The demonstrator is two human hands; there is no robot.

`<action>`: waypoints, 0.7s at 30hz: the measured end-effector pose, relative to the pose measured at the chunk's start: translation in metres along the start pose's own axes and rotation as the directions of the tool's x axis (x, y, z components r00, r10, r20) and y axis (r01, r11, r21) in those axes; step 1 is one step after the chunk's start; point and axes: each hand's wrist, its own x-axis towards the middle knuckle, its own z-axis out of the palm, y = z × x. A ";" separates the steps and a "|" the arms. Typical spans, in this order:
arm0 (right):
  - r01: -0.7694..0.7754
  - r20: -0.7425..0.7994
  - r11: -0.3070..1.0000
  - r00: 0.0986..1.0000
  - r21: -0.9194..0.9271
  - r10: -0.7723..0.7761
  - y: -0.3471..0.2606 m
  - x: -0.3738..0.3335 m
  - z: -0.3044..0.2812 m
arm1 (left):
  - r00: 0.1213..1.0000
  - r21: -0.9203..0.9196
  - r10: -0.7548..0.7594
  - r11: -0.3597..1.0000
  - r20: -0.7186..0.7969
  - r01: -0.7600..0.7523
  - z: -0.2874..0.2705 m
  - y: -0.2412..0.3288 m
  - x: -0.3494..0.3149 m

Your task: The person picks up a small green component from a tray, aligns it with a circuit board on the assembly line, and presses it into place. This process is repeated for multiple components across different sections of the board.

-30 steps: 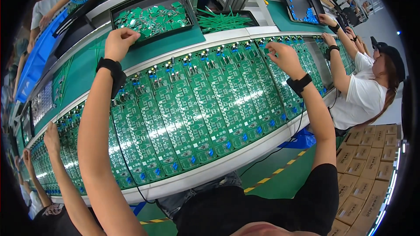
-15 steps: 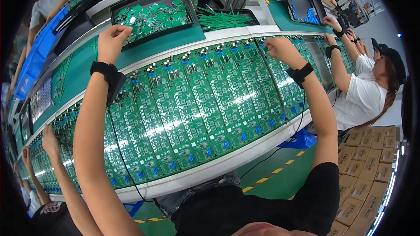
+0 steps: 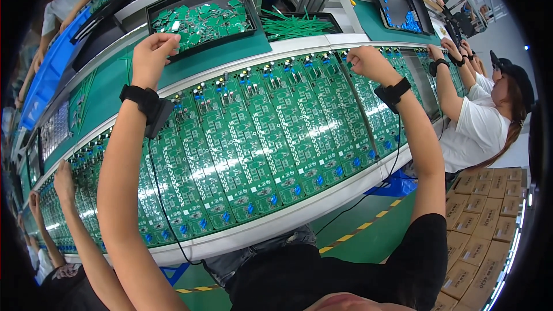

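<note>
My left hand (image 3: 151, 60) is closed in a pinch at the near left corner of a black tray (image 3: 199, 47) of small green circuit boards (image 3: 216, 21). What its fingertips hold, if anything, is hidden. Over the far edge of the long row of green circuit boards (image 3: 253, 132), my right hand (image 3: 373, 64) also has its fingers closed together. Anything in that grip is too small to make out. Black, blue and yellow parts stand along the boards' far ends, and blue parts line the near ends. Each wrist wears a black strap with a cable.
Green strips (image 3: 299, 26) fill another black tray. Farther right lies a tray with blue parts (image 3: 410, 22). Co-workers' hands (image 3: 64, 181) reach over the line at left, and a person in a white shirt (image 3: 481, 124) works at right. Cardboard boxes (image 3: 481, 224) are stacked at lower right.
My left hand and forearm have shifted slightly right, still pinched. My right hand is almost unmoved. At right, a co-worker's hand has come from the blue-parts tray toward the line.
</note>
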 end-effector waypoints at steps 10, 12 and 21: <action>-0.075 0.017 0.993 0.997 0.096 0.074 -0.018 0.004 -0.001 | 0.980 -0.188 -0.092 0.974 0.178 0.126 0.028 0.030 -0.041; -0.034 0.011 0.998 0.999 -0.047 0.034 -0.021 0.000 -0.006 | 0.971 -0.243 -0.102 0.958 0.216 0.154 0.039 0.034 -0.048; 0.071 -0.090 0.657 0.996 0.750 -0.005 -0.163 0.007 -0.022 | 0.866 -0.370 -0.096 0.877 0.491 0.307 0.096 0.052 -0.069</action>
